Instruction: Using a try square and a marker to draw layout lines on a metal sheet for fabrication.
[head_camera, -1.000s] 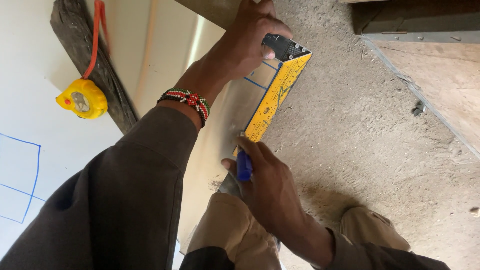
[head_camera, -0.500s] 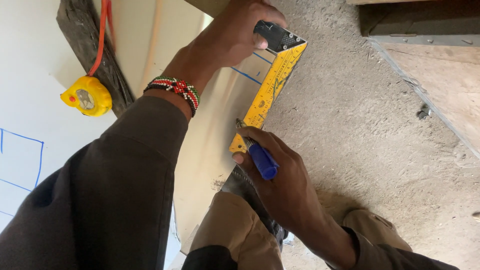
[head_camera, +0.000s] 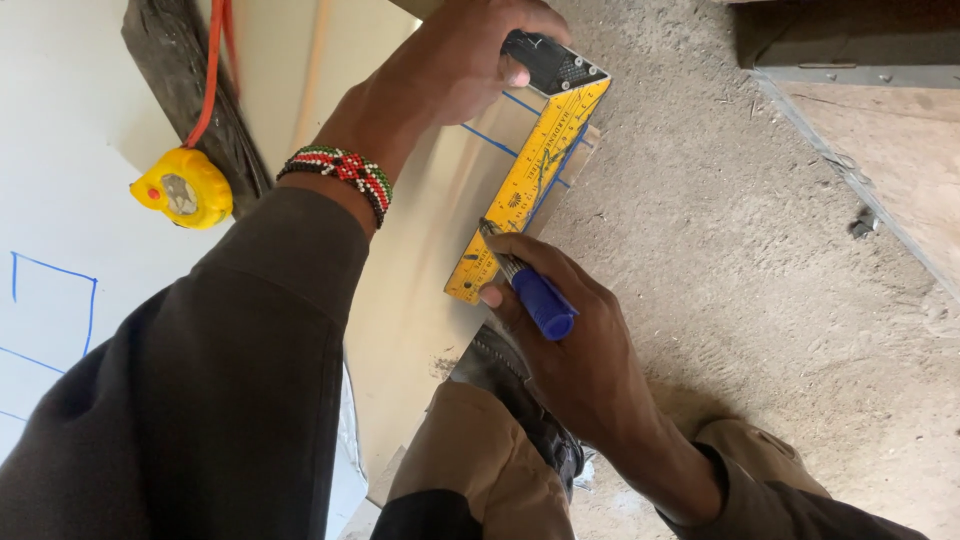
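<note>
My left hand (head_camera: 460, 60) grips the black handle of a yellow try square (head_camera: 525, 185) and presses it flat on a pale metal sheet (head_camera: 420, 260). Thin blue lines (head_camera: 490, 140) are drawn on the sheet beside the square's blade. My right hand (head_camera: 570, 340) holds a blue pen (head_camera: 535, 295) with its tip against the near end of the yellow blade. A beaded bracelet (head_camera: 340, 175) is on my left wrist.
A yellow tape measure (head_camera: 185, 188) with an orange strap lies on a white board (head_camera: 60, 150) at left, by a dark wooden piece (head_camera: 180, 70). Blue lines (head_camera: 55, 300) mark the board. Sandy ground (head_camera: 760, 280) lies right, with a wooden panel edge (head_camera: 880, 150) beyond.
My right hand with the pen has shifted slightly up along the yellow blade. The left hand keeps the square pressed down in the same place.
</note>
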